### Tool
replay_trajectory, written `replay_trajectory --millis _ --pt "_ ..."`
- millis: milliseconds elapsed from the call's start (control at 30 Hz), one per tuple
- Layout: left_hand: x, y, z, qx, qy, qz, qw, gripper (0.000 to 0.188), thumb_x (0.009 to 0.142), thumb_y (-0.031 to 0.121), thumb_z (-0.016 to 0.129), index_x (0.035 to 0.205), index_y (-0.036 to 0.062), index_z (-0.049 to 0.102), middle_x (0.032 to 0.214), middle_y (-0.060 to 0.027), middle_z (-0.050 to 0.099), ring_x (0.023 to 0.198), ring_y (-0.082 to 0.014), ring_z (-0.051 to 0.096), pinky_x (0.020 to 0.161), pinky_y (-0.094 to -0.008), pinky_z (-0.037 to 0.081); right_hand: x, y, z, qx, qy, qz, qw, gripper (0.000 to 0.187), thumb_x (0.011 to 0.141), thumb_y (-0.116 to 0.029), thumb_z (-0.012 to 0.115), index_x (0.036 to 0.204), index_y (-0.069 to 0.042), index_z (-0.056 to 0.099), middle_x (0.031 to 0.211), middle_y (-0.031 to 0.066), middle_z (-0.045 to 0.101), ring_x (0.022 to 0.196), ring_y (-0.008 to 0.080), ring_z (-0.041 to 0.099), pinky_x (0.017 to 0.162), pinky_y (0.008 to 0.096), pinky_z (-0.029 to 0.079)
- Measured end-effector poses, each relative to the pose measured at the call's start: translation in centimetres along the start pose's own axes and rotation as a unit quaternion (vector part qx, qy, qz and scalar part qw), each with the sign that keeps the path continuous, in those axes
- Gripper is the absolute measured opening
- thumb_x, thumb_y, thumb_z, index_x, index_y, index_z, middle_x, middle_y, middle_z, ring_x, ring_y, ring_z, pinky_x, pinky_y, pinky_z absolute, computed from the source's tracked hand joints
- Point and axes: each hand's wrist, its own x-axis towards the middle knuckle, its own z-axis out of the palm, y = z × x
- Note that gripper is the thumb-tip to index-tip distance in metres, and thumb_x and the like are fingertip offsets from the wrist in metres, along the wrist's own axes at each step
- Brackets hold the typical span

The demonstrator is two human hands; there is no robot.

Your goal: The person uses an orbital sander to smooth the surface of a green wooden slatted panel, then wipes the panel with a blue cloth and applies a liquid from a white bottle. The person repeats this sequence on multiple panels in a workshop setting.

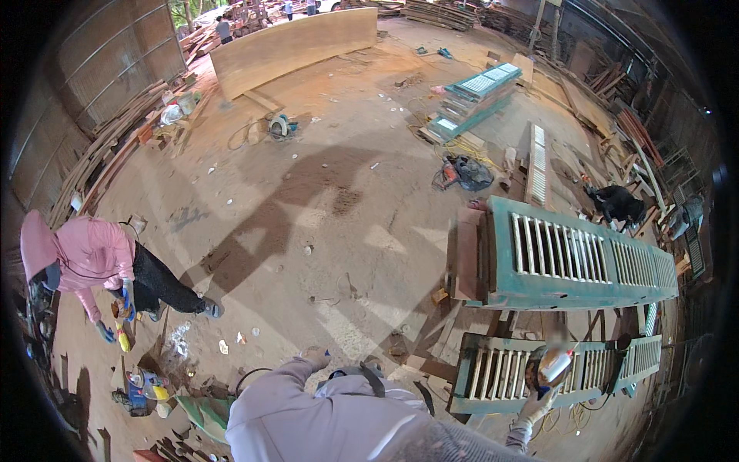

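Note:
My right hand [536,406], in a pale glove with blue on it, is closed around the lower end of a brown, rounded thing with a white, red-tipped part [554,365]. Its exact kind is unclear. It is over a weathered green louvred shutter [469,385] with pale slats, at the lower right. My left hand [314,356], also gloved, is close in front of my body, with bare ground beyond it. Its fingers are too small and partly hidden to read.
A thick stack of green shutters [500,291] stands beyond the nearer one. At left, a person in pink [92,250] bends over, gloved hands low. A circular saw [282,127], a black bag [471,173] and a large wooden panel [300,50] are farther off. Timber [115,146] lines the left wall.

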Motion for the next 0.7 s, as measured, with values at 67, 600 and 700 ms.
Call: replay_trajectory --millis 67,600,700 --pt "0.1 -0.6 0.7 -0.008 0.009 -0.003 1.0 0.052 0.094 0.052 0.058 0.127 0.0136 0.07 0.131 -0.0178 0.069 0.125 -0.0353 0.064 0.105 -0.0474 0.049 1.9 -3.0 -1.7 0.04 -0.008 -0.021 0.999 0.058 0.079 0.002 0.072 0.134 0.005 0.056 0.137 0.0316 0.055 0.126 0.0483 0.055 0.108 0.0493 0.045" --pt "-2.5 4.3 -5.5 -0.055 -0.008 -0.025 0.998 0.062 0.094 0.057 0.054 0.133 0.0113 0.069 0.133 -0.0195 0.068 0.127 -0.0368 0.063 0.11 -0.0442 0.047 19.2 -30.5 -6.2 0.169 -0.025 -0.205 0.964 0.072 0.084 -0.01 0.078 0.149 0.002 0.049 0.12 0.0239 0.062 0.108 0.0381 0.063 0.098 0.0442 0.049" --pt "-2.3 4.7 -5.4 -0.13 -0.017 -0.031 0.991 0.061 0.094 0.057 0.056 0.131 0.0094 0.069 0.133 -0.0211 0.068 0.126 -0.0383 0.063 0.109 -0.0452 0.047 22.5 -29.7 -0.8 0.133 -0.026 -0.233 0.963 0.074 0.082 -0.009 0.078 0.15 0.0 0.049 0.116 0.0223 0.064 0.1 0.0353 0.065 0.092 0.0446 0.051"
